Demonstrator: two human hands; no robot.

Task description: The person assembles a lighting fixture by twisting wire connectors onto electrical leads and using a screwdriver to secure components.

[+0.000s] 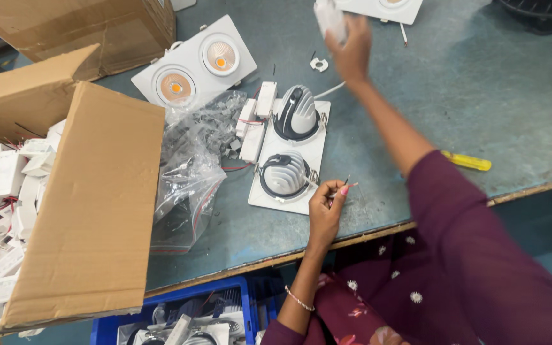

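The twin downlight fitting lies face down on the grey-green worktable, its two finned heat sinks up, just in front of the left hand. That hand rests at the fitting's near edge, fingers pinched around thin wire ends that run from the nearer heat sink; thumb and forefinger are closed tight on them, the other fingers curled. The right hand is stretched far out across the table, well beyond the fitting, closed around a small white block, blurred, probably a driver box like the white driver boxes lying against the fitting's far-left side.

To the left of the left hand sits a crumpled clear plastic bag, and beyond it a second twin downlight lying face up, lamps showing. Further left an open cardboard carton holds many white drivers. A yellow-handled screwdriver lies to the right of the right forearm, near the table edge. A blue crate with more fittings stands below the table.

To join the wires well, I judge the pinch should keep the bared ends parallel and steady, clear of the fins, while the white block is brought close enough that its lead reaches without tugging the fitting.
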